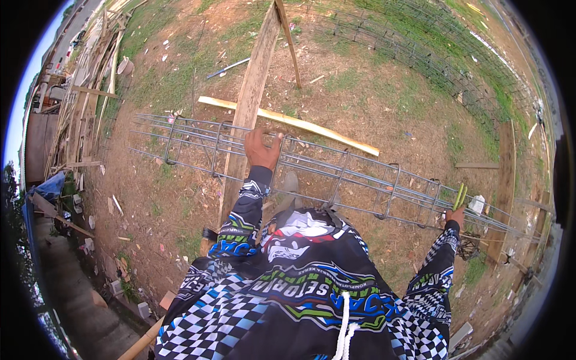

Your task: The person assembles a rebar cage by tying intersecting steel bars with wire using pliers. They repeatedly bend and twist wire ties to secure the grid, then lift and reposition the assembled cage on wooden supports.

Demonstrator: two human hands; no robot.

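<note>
- Rebar cage lies crosswise before the wearer, bars passing over the left plank and right plank; likely propped so hands can get around it.
- Left hand closes over the upper bars beside a stirrup, apparently to steady the cage; firmness can't be told.
- Right hand, near the far end, wraps a green-handled tool, handles upward, probably keeping the working end toward the bars; jaws hidden.
</note>
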